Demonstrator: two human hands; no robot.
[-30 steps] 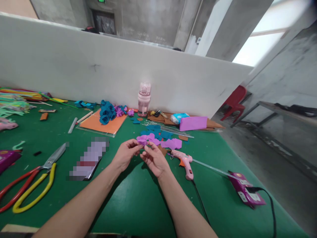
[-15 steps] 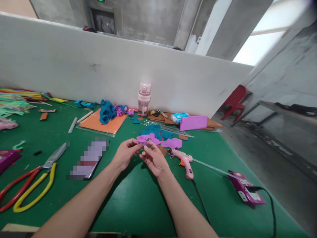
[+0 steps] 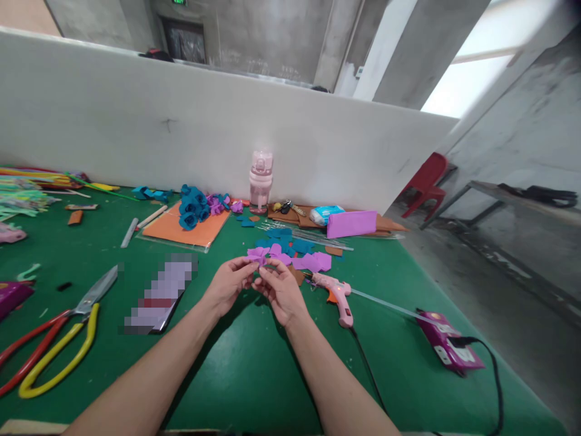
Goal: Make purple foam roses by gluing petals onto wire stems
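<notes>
Above the green tabletop [image 3: 240, 369] — both hands [image 3: 228, 284] [image 3: 282, 292] pinch a purple piece [image 3: 258, 256].

Room nearside, glue gun [image 3: 336, 286] beside right hand [image 3: 282, 292]

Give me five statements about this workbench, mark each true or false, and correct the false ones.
1. The left hand and right hand both have fingers on a purple petal piece. True.
2. The scissors lie to the right of both hands. False: the scissors lie to the left.
3. A clear glue stick sticks out of the pink glue gun. True.
4. The pink bottle lies on its side. False: the pink bottle stands upright.
5. Teal roses rest on the orange sheet. True.
</notes>
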